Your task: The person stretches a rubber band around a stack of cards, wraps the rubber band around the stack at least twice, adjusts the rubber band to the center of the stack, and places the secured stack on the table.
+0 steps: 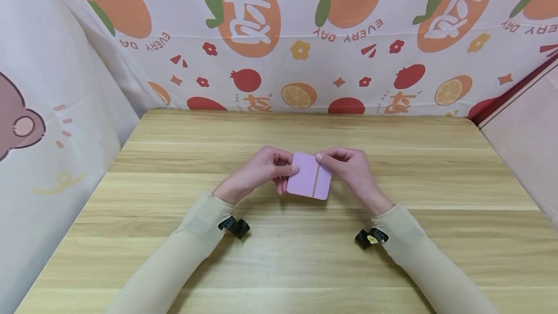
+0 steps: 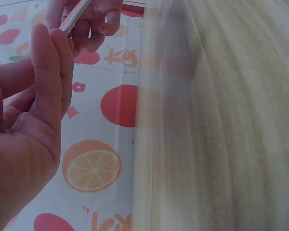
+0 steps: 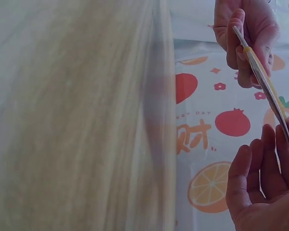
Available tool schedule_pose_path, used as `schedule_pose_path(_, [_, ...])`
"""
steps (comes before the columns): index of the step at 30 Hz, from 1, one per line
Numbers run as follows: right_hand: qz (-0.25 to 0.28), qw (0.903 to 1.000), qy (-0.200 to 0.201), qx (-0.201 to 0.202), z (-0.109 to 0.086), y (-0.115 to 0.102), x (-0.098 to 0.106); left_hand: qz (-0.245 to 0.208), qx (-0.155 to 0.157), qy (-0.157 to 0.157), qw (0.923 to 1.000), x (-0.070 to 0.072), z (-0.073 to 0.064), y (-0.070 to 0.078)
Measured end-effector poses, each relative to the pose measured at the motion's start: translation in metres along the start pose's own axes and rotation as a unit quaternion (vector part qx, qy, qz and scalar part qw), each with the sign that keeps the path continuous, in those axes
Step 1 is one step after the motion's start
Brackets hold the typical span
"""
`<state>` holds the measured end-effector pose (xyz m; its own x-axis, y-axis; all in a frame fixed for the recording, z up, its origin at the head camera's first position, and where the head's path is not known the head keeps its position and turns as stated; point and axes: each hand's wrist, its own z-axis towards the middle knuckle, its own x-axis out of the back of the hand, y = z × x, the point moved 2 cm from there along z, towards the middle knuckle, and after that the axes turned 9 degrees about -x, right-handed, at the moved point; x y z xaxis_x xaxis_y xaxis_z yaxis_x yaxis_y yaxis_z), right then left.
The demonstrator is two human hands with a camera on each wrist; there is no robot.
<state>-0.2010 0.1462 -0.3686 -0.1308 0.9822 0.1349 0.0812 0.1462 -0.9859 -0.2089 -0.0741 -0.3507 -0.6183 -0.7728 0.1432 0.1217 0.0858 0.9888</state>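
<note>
A small square lilac notebook (image 1: 302,178) with rounded corners is held up over the table, its cover facing the head camera. A thin tan elastic band (image 1: 316,180) runs down the cover near its right side. My left hand (image 1: 264,168) pinches the left edge, thumb on the cover and fingers behind. At the upper right corner my right hand (image 1: 354,168) pinches it, thumb on the front. Seen edge-on in the right wrist view, the notebook (image 3: 266,86) shows its page edges and the band wrapped around it.
Beneath both hands spreads a wood-grain table (image 1: 287,260). A fruit-printed cloth (image 1: 270,69) hangs behind its far edge, and a white cloth (image 1: 65,86) hangs at the left. Small black cameras (image 1: 234,227) sit at both sleeve cuffs.
</note>
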Motion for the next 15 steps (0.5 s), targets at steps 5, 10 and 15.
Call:
schedule_pose_path(5, [-0.011, 0.9998, -0.007, -0.016, -0.0004, 0.0012, -0.0009, -0.005, 0.004, 0.001, 1.0, -0.0037, 0.0009, -0.0019])
schedule_pose_path(10, [0.0, 0.9998, -0.005, -0.021, -0.0001, 0.0005, -0.0008, -0.023, 0.014, 0.02, 0.9994, -0.0042, 0.0024, -0.0042])
schedule_pose_path(15, [0.017, 0.9994, -0.01, -0.03, 0.0005, 0.0017, -0.0001, -0.047, 0.012, 0.035, 0.9982, 0.0004, 0.0038, -0.0066])
